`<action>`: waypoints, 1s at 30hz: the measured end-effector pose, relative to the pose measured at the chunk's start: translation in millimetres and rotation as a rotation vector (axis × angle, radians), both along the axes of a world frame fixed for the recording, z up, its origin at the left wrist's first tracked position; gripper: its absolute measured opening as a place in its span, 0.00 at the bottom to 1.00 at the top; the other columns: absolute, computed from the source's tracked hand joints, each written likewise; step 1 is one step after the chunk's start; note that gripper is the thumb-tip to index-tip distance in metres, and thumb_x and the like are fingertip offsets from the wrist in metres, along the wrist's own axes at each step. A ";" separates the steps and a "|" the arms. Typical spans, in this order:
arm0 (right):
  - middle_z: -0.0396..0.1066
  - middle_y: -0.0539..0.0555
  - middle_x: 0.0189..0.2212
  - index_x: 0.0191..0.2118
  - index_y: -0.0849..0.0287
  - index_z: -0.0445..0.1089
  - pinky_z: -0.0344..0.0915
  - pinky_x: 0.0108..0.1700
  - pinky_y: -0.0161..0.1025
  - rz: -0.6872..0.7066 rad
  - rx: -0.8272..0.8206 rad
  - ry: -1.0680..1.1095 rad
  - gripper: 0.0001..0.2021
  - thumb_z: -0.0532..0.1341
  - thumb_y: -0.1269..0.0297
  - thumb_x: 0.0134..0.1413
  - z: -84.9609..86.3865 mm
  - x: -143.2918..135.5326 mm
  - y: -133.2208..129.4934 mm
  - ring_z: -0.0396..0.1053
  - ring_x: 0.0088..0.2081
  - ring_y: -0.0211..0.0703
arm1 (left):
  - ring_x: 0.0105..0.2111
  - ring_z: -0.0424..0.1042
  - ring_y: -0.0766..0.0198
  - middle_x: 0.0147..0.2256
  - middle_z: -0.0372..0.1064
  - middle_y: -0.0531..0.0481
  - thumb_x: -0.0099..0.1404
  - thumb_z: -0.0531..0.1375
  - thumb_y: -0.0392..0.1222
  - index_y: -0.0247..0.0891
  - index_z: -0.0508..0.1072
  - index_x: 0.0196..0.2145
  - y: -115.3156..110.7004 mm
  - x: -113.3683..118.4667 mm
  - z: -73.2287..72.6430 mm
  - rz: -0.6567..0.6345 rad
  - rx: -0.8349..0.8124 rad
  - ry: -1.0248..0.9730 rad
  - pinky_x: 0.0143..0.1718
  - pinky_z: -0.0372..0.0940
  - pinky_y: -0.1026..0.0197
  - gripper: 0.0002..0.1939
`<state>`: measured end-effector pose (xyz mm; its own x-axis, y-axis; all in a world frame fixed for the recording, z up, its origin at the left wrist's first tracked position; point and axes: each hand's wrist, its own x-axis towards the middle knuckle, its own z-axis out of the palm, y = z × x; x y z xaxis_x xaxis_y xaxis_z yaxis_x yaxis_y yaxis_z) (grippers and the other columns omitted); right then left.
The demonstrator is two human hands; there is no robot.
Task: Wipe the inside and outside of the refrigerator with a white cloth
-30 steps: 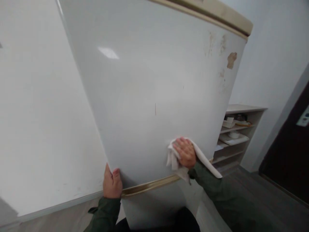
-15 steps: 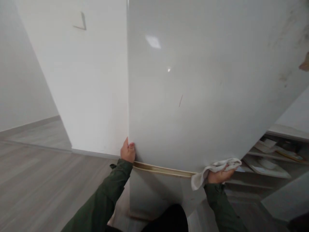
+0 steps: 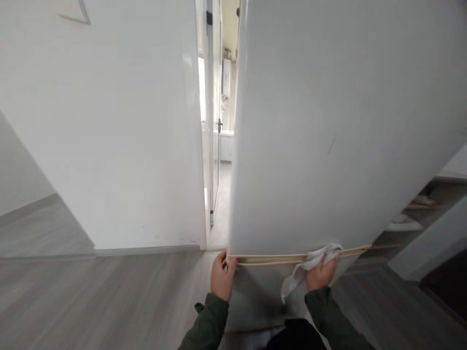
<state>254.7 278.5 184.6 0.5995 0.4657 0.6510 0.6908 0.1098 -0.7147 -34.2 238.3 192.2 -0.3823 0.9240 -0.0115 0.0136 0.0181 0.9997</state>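
Observation:
A large, smooth white panel (image 3: 310,136) with a thin dark scratch fills the middle and right of the view. Its near edge is a pale cream strip (image 3: 270,260) with a groove in it. My left hand (image 3: 223,277) is closed round the panel's near left corner, thumb on the strip. Farther right along the same edge, my right hand (image 3: 321,273) is closed on a crumpled whitish cloth (image 3: 310,265), which lies between it and the panel. One end of the cloth hangs down. The fingertips under the edge are hidden.
Left of the panel stands a white wall (image 3: 138,136) with a grey skirting. A narrow doorway gap (image 3: 219,233) shows a brighter room and a door (image 3: 216,146) inside. Shelves (image 3: 404,233) with items are at the right. Grey wood-look floor (image 3: 127,301) lies below.
The doorway gap has come into view between wall and panel. My left hand has shifted right in view to the panel's corner; the right hand appears slightly left and lower. Another person's hand at far right has left view.

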 end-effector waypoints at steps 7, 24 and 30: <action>0.55 0.59 0.66 0.68 0.51 0.55 0.54 0.63 0.62 0.386 0.050 -0.373 0.25 0.49 0.65 0.66 -23.5 -79.1 -59.6 0.52 0.67 0.55 | 0.45 0.67 0.46 0.42 0.68 0.32 0.45 0.59 0.68 0.30 0.68 0.41 3.3 3.2 -12.0 0.136 0.016 -0.007 0.53 0.61 0.41 0.39; 0.70 0.58 0.41 0.40 0.58 0.73 0.51 0.54 0.47 0.537 -0.450 -0.534 0.11 0.53 0.63 0.63 28.5 -151.8 -47.5 0.60 0.47 0.50 | 0.31 0.65 0.58 0.28 0.66 0.47 0.46 0.55 0.65 0.42 0.62 0.27 9.6 4.2 1.7 0.163 0.106 0.205 0.38 0.65 0.52 0.23; 0.69 0.59 0.44 0.40 0.60 0.73 0.51 0.52 0.44 0.620 -0.582 -0.629 0.14 0.52 0.61 0.67 49.5 -136.7 -52.8 0.61 0.48 0.49 | 0.32 0.67 0.57 0.28 0.66 0.47 0.48 0.55 0.62 0.40 0.63 0.29 6.2 0.8 18.4 0.115 0.057 0.205 0.40 0.67 0.51 0.21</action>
